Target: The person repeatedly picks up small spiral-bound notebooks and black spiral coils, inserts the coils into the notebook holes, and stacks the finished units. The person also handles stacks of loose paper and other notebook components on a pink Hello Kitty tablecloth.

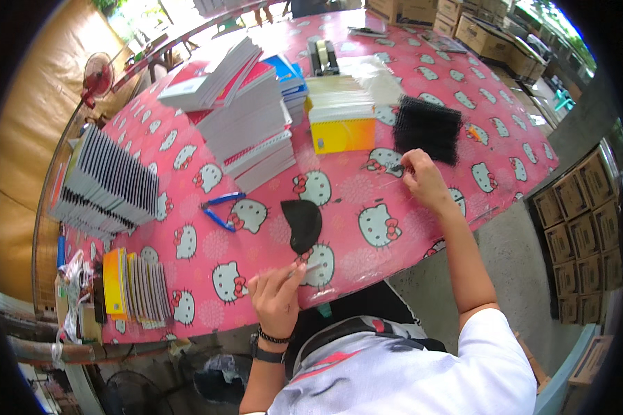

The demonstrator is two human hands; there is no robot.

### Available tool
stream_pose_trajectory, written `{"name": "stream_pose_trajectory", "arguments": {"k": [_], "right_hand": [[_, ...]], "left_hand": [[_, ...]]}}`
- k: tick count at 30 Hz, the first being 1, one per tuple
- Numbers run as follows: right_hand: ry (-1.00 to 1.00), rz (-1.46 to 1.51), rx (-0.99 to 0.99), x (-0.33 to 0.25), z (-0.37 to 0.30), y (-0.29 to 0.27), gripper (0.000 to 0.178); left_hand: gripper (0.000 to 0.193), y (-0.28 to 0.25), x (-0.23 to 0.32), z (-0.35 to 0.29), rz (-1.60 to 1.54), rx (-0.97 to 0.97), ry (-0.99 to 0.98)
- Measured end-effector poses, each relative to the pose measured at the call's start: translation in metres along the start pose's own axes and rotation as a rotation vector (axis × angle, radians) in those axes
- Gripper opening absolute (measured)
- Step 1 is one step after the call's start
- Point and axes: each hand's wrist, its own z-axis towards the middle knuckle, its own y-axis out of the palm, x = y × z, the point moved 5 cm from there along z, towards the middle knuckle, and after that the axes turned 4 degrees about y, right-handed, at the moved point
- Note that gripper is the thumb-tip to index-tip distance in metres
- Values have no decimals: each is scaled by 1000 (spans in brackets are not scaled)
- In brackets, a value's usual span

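Close to the table's front edge, my left hand (277,294) is closed in a pinch, with a small thin greyish thing at its fingertips that I cannot make out. Just beyond its fingers lies a flat, curved black piece (302,225). My right hand (423,180) reaches out over the table, its fingers pinched together near a small dark bit (396,169). What they hold, if anything, is too small to name. Beyond that hand is a pile of black spiral binding coils (428,128). Blue-handled pliers (221,211) rest with handles spread, left of the black piece.
Tall stacks of white-paged notebooks (246,128) and yellow-covered spiral notebooks (342,135) stand at mid-table. More black-bound notebooks (114,180) and yellow ones (135,287) are at left. A tape dispenser (323,57) stands behind. Cardboard boxes (581,228) are stacked at right.
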Motion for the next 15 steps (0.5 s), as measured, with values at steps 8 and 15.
{"name": "stream_pose_trajectory", "arguments": {"k": [8, 15], "right_hand": [[-203, 619, -426, -129, -52, 31, 27], [-269, 669, -558, -144, -58, 40, 23]], "left_hand": [[26, 5, -6, -4, -18, 69, -79], [21, 2, -5, 1, -49, 51, -76]]}}
